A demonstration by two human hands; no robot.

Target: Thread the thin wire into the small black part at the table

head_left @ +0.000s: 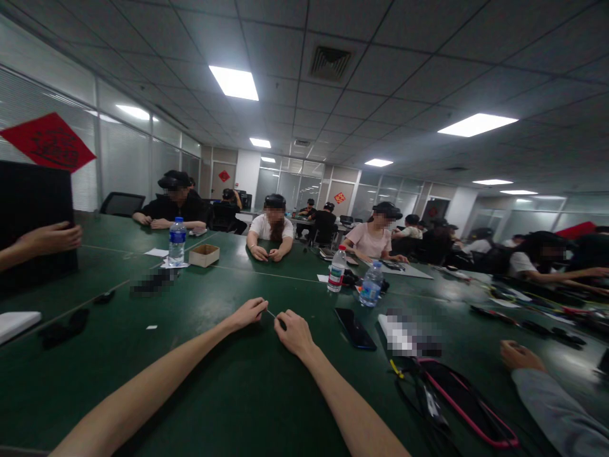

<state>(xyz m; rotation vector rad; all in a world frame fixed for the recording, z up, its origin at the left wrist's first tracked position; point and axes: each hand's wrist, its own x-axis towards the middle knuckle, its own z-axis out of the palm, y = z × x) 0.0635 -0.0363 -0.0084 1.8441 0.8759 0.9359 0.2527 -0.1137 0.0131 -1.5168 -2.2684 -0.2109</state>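
Both my forearms reach out over a large dark green table [228, 393]. My left hand [248, 312] is closed in a pinch on one end of a thin pale strand [271, 313], perhaps a wire or a tie. My right hand [294, 331] is closed on its other end, where a small dark piece shows at the fingertips. The two hands are a few centimetres apart, just above the tabletop. What the strand is exactly is too small to tell.
A black phone [355, 328] lies right of my hands, with two water bottles [337, 269] [371, 284] behind it. Pink-edged black gear [457, 400] and another person's fist [518, 355] are at right. A cardboard box [204, 254] and bottle [177, 240] stand far left. Several seated people surround the table.
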